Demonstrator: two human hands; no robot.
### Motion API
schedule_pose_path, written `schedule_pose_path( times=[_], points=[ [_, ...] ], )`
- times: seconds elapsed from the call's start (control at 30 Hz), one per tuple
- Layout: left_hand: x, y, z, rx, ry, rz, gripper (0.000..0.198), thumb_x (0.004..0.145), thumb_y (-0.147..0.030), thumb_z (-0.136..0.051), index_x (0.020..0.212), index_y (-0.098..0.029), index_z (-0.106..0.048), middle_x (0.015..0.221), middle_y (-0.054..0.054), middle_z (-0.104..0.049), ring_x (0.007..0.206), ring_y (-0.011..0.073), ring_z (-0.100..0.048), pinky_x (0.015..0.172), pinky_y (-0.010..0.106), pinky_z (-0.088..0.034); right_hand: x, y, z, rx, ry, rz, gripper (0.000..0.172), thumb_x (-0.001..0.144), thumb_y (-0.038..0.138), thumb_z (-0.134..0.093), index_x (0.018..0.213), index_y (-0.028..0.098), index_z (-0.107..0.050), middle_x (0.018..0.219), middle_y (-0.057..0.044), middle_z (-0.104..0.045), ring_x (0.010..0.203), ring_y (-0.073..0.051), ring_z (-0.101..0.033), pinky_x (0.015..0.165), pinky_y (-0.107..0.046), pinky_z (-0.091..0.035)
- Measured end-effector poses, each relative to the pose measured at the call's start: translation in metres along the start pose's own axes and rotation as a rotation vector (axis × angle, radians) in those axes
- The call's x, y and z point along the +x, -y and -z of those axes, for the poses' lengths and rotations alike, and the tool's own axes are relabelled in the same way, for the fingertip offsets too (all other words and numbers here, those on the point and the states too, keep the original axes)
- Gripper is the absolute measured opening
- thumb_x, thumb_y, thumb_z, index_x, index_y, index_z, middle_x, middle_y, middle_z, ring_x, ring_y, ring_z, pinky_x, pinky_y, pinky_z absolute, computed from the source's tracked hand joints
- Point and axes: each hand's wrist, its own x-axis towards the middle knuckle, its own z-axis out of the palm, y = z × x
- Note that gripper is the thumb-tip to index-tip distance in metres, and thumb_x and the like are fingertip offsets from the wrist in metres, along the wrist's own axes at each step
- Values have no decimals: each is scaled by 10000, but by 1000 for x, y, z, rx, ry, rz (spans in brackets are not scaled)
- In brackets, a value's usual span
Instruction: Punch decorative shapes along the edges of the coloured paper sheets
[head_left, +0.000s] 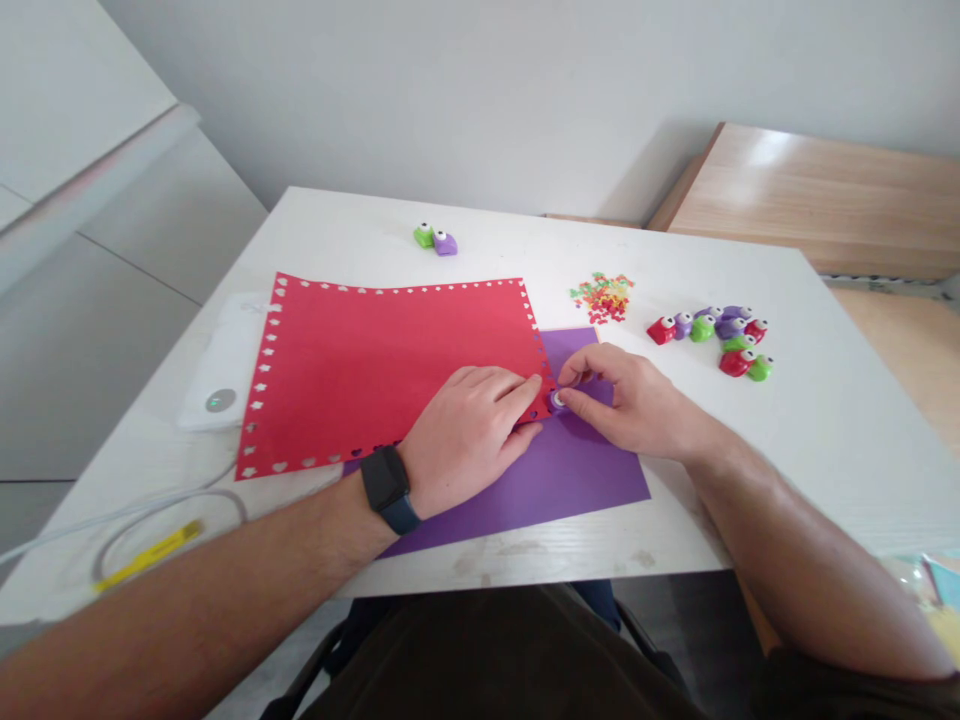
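A red sheet of paper [375,350], with star and heart cut-outs along its edges, lies partly over a purple sheet of paper [592,475]. My left hand [476,430] is at the red sheet's lower right part, fingers on top and thumb by the lower edge, gripping it there. At that sheet's right edge, close to the corner, sits a small purple craft punch [557,400] with a white button. The thumb and bent fingers of my right hand [630,400] close around this punch. My palm and fingers partly hide it.
Small coloured paper cut-outs [604,298] form a pile behind my right hand. Several craft punches [709,328] cluster at the right; a green punch [424,236] and a purple punch [445,243] stand at the back. A white device [217,370] and cables [142,505] lie left.
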Motion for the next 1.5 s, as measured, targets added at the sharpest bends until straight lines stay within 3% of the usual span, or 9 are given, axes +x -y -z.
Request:
schedule_pose_path(
  times=[0.87,1.27,1.5],
  points=[
    [-1,0,-1,-22,0,3,367,1024,-312,-651,1345,-134,-647,1247,146,-731,1163,293,-676,1049,490,-544,-2,4,2,-38,3,130,107,926,172,-707,1000,250,-701,1011,-58,-742,963,-243,-672,907,-418,-531],
    [0,-1,0,-9,9,3,368,1029,-314,-640,1337,-112,-654,1240,148,-728,1151,292,-671,1042,486,-542,-1,4,0,-63,63,102,108,932,161,-673,1012,231,-662,985,-60,-704,934,-225,-644,871,-386,-520],
    [0,0,-1,-9,6,2,373,1025,-317,-647,1336,-111,-654,1237,144,-728,1150,290,-671,1046,478,-539,-1,1,-6,-79,31,90,120,914,154,-665,1007,222,-634,958,-45,-682,906,-214,-630,845,-367,-505]
  ],
)
